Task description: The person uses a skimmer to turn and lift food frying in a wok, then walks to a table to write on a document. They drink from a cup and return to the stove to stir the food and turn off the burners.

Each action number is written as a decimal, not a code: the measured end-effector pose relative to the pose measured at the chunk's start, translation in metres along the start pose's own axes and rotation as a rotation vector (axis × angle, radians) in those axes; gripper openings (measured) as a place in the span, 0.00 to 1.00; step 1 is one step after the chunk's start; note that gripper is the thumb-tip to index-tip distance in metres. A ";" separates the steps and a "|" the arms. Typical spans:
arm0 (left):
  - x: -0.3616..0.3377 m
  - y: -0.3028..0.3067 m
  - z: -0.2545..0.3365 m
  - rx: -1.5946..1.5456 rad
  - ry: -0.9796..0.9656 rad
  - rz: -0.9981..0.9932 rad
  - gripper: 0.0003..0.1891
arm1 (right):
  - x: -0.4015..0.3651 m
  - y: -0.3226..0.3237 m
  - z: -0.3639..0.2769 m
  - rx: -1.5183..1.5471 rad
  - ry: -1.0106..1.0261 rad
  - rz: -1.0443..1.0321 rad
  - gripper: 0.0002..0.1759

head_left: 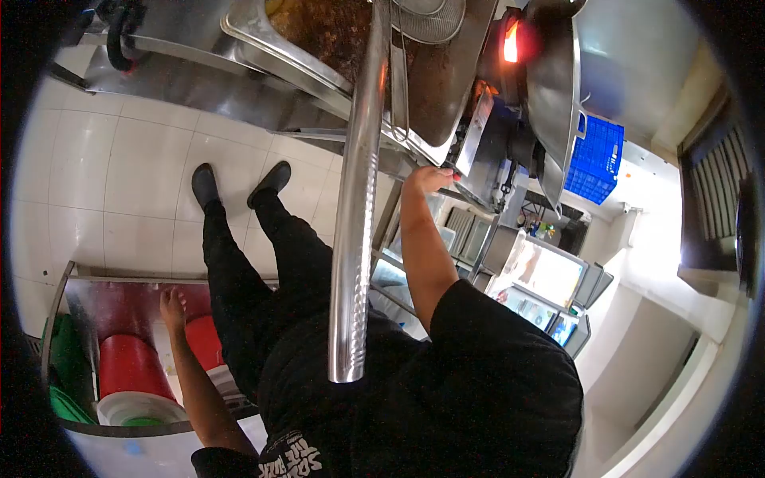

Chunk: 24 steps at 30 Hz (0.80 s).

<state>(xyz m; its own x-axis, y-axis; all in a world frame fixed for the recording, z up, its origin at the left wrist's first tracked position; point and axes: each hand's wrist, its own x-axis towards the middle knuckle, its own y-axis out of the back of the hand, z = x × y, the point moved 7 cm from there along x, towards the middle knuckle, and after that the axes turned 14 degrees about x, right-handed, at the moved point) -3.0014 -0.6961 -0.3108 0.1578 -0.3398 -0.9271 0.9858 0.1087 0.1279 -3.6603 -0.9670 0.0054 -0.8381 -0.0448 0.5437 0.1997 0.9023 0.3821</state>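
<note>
My right hand [430, 179] reaches to the front edge of the stove [476, 131]. Its fingers are bent together by a small red spot, and what they hold is too small to make out. My left hand [172, 308] hangs low on the left, empty, its fingers loosely apart, above the shelf with red containers [131, 366]. A long shiny metal tube [356, 231] crosses the view close to the camera, between my arms. Beyond it, a wire strainer [430, 20] lies over a brown-stained metal pan [319, 36].
An orange flame [511, 41] glows beside a large wok [555, 103]. Behind the wok stands a blue crate [594, 159]. Lit glass-fronted cabinets [544, 271] stand at the right. A metal counter edge [199, 84] runs above the tiled floor [147, 159].
</note>
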 end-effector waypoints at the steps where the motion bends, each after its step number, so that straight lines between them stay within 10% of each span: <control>1: -0.001 0.001 0.001 0.007 -0.015 -0.005 0.11 | -0.004 0.001 -0.009 0.047 -0.050 -0.050 0.22; 11: 0.015 0.017 -0.036 -0.016 0.063 -0.050 0.10 | 0.074 -0.022 0.131 -0.083 -0.173 -0.479 0.17; 16: 0.029 0.024 -0.017 0.295 -0.017 -0.038 0.09 | 0.020 0.023 0.033 -0.015 -0.392 -1.119 0.13; 21: 0.064 0.036 0.057 0.874 -0.676 0.136 0.09 | -0.007 0.079 0.079 -0.199 0.733 -1.343 0.15; 24: 0.063 0.026 0.126 0.736 -0.471 0.013 0.11 | -0.026 0.133 0.123 -0.498 -0.145 -1.464 0.18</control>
<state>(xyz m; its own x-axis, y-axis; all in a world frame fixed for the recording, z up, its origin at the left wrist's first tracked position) -2.9591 -0.8321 -0.3219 0.0160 -0.7111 -0.7029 0.7447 -0.4607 0.4829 -3.6745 -0.7931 -0.0497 -0.4797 -0.6616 -0.5763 -0.6907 -0.1204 0.7131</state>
